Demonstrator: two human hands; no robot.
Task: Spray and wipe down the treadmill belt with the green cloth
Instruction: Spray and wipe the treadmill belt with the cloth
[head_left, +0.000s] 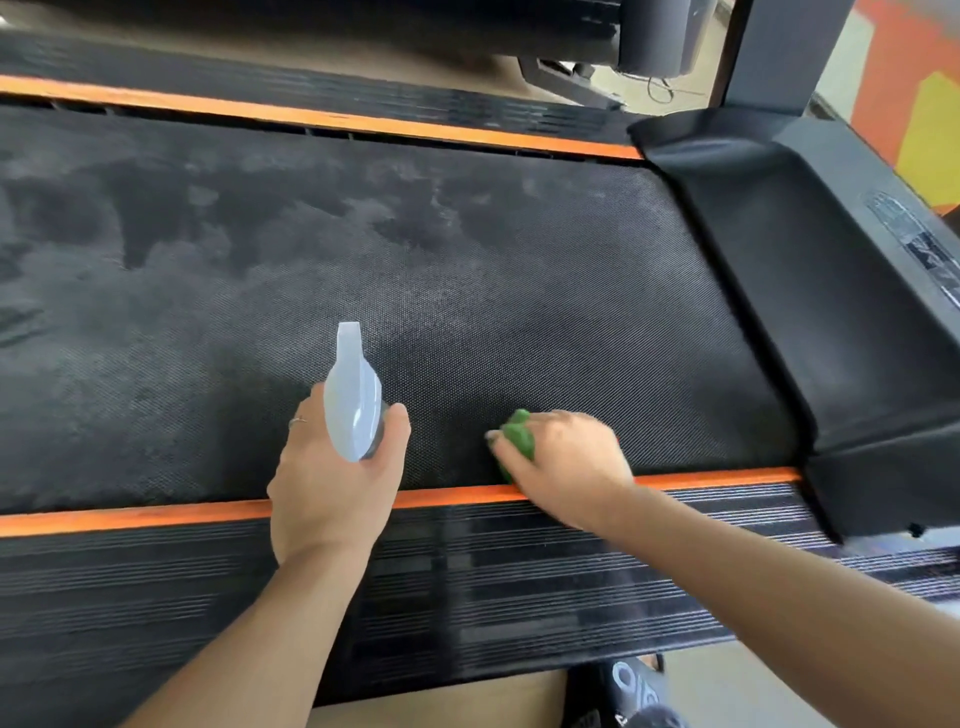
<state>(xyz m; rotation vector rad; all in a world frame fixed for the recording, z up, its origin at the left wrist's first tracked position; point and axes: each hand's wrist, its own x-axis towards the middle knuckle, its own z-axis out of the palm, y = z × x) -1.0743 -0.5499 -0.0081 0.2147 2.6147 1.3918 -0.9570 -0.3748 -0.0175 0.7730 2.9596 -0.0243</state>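
Two bare forearms reach forward over the near side rail (467, 571). Left hand (332, 478) grips a pale spray bottle (353, 400), nozzle aimed ahead. Just to its right, the right hand (566, 467) clutches a bunched green cloth (519, 441), apparently pressed to the treadmill belt (519, 270) beside the orange strip (156, 514). Beyond and left of the hands, the belt shows cloudy grey patches. Wiping well likely means overlapping strokes with firm pressure, working from this near edge towards those patches.
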